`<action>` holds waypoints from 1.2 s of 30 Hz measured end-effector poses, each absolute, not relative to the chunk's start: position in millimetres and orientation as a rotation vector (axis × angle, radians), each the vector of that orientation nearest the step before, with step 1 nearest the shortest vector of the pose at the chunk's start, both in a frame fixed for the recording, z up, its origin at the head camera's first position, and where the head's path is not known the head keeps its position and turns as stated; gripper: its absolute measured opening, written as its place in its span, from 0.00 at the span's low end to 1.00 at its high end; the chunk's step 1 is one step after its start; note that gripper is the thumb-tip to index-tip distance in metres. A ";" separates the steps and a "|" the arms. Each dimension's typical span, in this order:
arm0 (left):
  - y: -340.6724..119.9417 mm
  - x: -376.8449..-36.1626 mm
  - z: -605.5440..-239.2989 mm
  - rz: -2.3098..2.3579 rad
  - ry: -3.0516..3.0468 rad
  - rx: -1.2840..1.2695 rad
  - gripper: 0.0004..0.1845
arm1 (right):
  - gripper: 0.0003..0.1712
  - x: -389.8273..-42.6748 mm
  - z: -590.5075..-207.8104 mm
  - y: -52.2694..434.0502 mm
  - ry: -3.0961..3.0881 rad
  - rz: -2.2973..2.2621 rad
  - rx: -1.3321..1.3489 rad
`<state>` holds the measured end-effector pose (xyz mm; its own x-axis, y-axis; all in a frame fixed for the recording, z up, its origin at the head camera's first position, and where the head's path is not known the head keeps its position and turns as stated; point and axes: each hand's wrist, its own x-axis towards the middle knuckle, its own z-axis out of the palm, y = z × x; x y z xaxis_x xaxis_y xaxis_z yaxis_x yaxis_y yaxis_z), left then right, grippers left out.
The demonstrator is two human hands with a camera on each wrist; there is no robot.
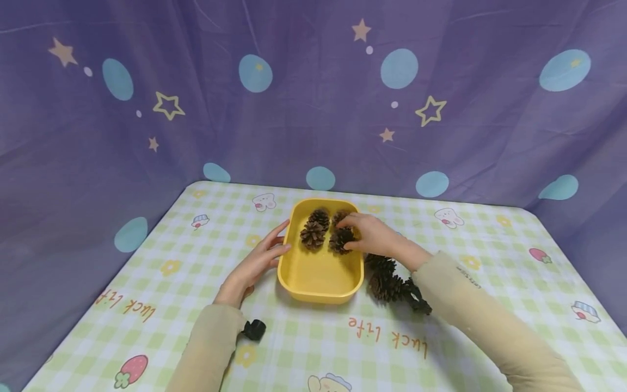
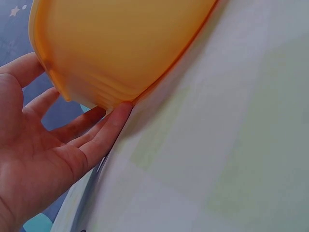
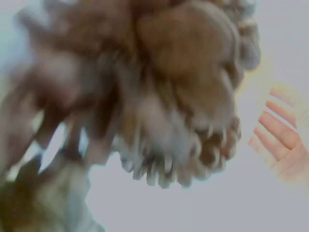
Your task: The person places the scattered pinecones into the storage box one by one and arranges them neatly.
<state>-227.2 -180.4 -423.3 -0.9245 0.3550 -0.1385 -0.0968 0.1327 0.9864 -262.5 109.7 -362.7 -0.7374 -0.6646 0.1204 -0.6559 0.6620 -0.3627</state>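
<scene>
A yellow rectangular box stands on the tablecloth with several brown pine cones in it, two of them on the left. The person's left hand rests its outstretched fingers against the box's left side; in the left wrist view, the fingertips touch the orange-looking wall. Over the right rim reaches the right hand, its thumb and fingers around the front right pine cone. That hand partly covers the cone behind it. More pine cones lie outside the box, under the right forearm; they loom blurred in the right wrist view.
A pale green checked tablecloth with printed drawings covers the table. A purple curtain with stars and blue ovals hangs behind and at the sides. Black wrist cameras sit near the left sleeve and the right sleeve.
</scene>
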 end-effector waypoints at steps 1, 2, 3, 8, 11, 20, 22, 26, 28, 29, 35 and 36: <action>-180.3 -227.2 -422.8 1.848 2.074 0.242 0.32 | 0.25 -261.8 -361.3 113.3 2.849 -0.617 -1.129; -180.2 -227.2 -421.9 1.848 2.069 0.233 0.31 | 0.25 -261.3 -359.9 117.1 2.851 -0.634 -1.126; -179.9 -227.2 -420.9 1.845 2.064 0.228 0.31 | 0.25 -261.2 -358.9 121.3 2.857 -0.650 -1.121; -177.7 -221.6 -408.8 1.839 2.051 0.233 0.33 | 0.25 -262.6 -357.6 144.6 2.882 -0.718 -1.108; -176.2 -216.0 -400.4 1.829 2.055 0.238 0.34 | 0.24 -262.2 -356.7 157.9 2.897 -0.732 -1.095; -175.3 -215.1 -397.2 1.819 2.060 0.220 0.33 | 0.22 -254.1 -358.0 196.1 2.906 -0.769 -0.990; -175.6 -215.1 -396.6 1.821 2.060 0.220 0.34 | 0.21 -252.0 -360.8 204.1 2.906 -0.768 -0.948; -175.6 -215.2 -396.2 1.825 2.057 0.232 0.34 | 0.22 -248.3 -367.9 218.1 2.895 -0.753 -0.877; -175.3 -215.1 -396.2 1.822 2.060 0.237 0.34 | 0.23 -247.0 -371.4 224.6 2.879 -0.730 -0.838; -175.3 -215.1 -396.2 1.819 2.062 0.240 0.34 | 0.24 -246.3 -373.1 227.7 2.868 -0.721 -0.817; -174.6 -214.7 -396.8 1.809 2.063 0.239 0.34 | 0.30 -242.4 -379.6 240.1 2.808 -0.663 -0.733; -174.4 -214.7 -397.0 1.811 2.059 0.238 0.34 | 0.31 -241.9 -380.4 241.3 2.802 -0.652 -0.722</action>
<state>-214.7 -174.4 -397.0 -0.9110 0.3739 -0.1741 -0.1249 0.1520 0.9804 -241.9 241.3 -380.4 -0.8670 -0.4948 -0.0590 -0.4178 0.7864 -0.4550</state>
